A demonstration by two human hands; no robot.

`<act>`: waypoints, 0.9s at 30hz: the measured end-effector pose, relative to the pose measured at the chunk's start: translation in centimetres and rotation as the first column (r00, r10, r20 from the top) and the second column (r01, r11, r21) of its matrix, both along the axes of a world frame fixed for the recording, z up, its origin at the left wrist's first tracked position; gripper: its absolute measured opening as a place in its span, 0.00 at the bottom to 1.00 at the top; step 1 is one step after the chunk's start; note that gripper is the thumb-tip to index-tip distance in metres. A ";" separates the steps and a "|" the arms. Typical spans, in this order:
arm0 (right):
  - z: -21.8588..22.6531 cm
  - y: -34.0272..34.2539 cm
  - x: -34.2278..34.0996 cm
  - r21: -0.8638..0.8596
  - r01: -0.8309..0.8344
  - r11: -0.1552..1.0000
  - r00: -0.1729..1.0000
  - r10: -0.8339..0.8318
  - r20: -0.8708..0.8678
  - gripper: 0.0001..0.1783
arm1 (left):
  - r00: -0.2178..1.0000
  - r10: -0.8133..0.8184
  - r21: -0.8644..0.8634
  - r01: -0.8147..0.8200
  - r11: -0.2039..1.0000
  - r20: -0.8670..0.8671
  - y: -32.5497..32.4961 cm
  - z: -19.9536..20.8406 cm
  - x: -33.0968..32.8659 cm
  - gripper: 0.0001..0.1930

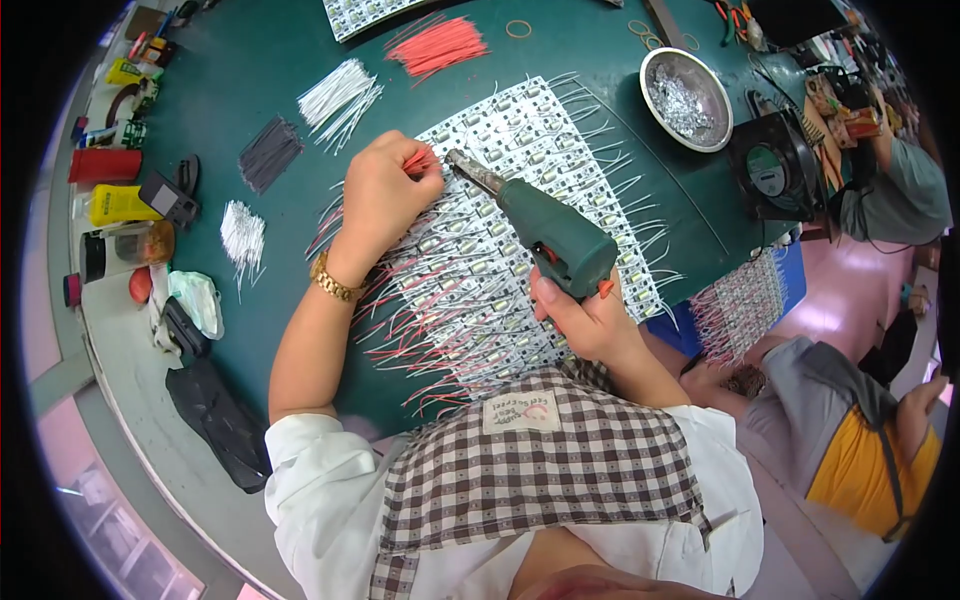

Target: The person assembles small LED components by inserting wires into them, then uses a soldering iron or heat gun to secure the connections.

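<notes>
A white panel of small circuit boards (590, 165) lies on the green mat, with red and white wires sticking out along its edges. My left hand (380, 200) is closed in a pinch on short red wires (419, 161) above the panel's upper left part. My right hand (590, 325) grips the handle of a green soldering gun (560, 235) over the panel. The gun's metal tip points up and left, close to my left fingertips. Whether it touches the panel cannot be made out.
Beyond the panel lie bundles of red wires (437, 47), white wires (338, 92) and black wires (270, 153). Shorter white wires (242, 235) lie at left. A metal bowl (690, 147) of silvery scraps and a black fan (775, 165) stand right. Another person's arm (890, 185) shows far right.
</notes>
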State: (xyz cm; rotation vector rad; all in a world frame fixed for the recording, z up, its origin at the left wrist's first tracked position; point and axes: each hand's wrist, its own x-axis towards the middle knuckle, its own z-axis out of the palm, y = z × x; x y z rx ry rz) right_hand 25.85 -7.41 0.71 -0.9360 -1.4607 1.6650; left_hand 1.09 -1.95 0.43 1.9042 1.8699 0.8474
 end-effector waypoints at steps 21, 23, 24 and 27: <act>2.8 1.2 6.3 0.153 0.401 0.903 0.905 -0.365 -0.219 0.30 | 0.999 -0.026 0.078 0.029 0.997 -0.042 0.2 -0.2 0.2 0.05; 4.2 1.6 7.2 0.273 0.454 0.848 0.886 -0.396 -0.242 0.31 | 1.000 -0.018 0.094 0.020 0.995 -0.025 -0.1 0.0 0.2 0.05; 4.4 1.7 7.5 0.291 0.463 0.837 0.883 -0.406 -0.237 0.31 | 0.999 0.000 0.057 0.002 0.998 -0.032 -0.1 0.1 0.1 0.05; 3.1 2.5 8.6 0.416 0.595 0.687 0.802 -0.474 -0.364 0.27 | 1.000 0.003 0.029 -0.003 1.000 -0.026 -0.1 0.1 0.2 0.06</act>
